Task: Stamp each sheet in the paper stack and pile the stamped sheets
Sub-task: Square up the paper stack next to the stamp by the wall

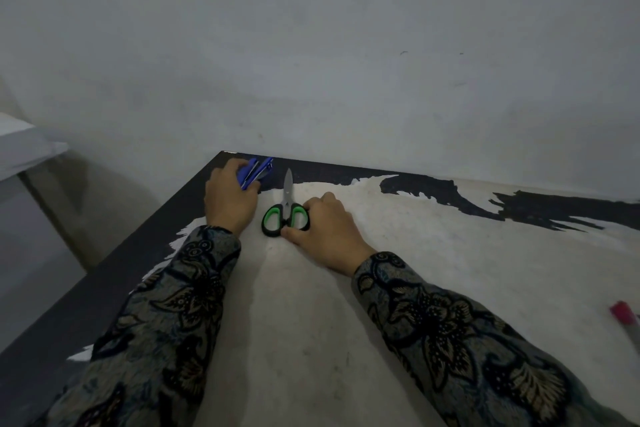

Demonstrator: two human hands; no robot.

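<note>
L hand [230, 199]: gripping blue stapler [255, 173]
R hand [327, 225]: pinching scissors [286, 210] handles
Risk: no paper/stamp in view, task stalling

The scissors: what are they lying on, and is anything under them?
The scissors lie flat on the worn table, whose pale patch shows around them. The right hand touches the green handles. Whatever sits directly beneath the scissors or that hand is covered; no paper shows.
</note>
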